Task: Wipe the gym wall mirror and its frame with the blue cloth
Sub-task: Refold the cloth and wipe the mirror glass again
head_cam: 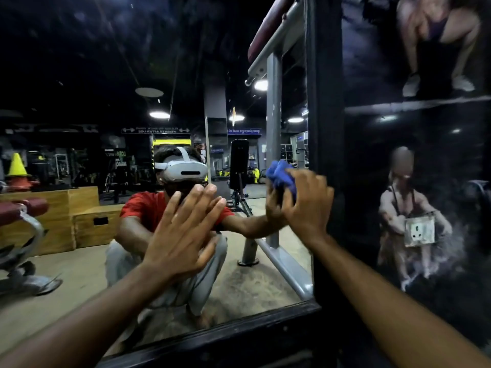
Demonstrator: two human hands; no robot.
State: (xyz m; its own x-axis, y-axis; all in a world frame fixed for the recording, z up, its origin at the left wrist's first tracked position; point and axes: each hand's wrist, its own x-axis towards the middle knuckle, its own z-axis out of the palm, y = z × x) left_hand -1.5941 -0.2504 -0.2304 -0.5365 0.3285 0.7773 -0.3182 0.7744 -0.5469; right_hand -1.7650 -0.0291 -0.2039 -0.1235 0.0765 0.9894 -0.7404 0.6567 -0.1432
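**Position of the cloth.** The blue cloth (281, 179) is bunched into a wad and lies against the glass of the mirror (106, 75). It is at the right side of the glass, just beside the vertical bar of the frame (325, 102).

**Right hand.** The right hand (305, 205) grips the wad. The fingers curl round it from the right and from below. Part of the cloth protrudes above and to the left of the knuckles. The cloth sits between the palm and the glass.

**Progress (judgement).**
- Wiping is under way on the glass near its right edge.
- The upper glass shows faint smears and specks, so that zone probably needs a pass.
- Whether the lower glass is already clean cannot be told.
- The cloth touches no part of the frame. Both the vertical bar and the bottom rail are judged outstanding.

**Left hand.** The left hand (183, 235) is flat, with straight, slightly spread fingers, and holds nothing. It appears to rest on the glass to the left of the cloth, well apart from it, probably as a brace.

**Surroundings.** Right of the frame is a dark wall poster (414, 181) with a wall socket (419, 232) set into it.
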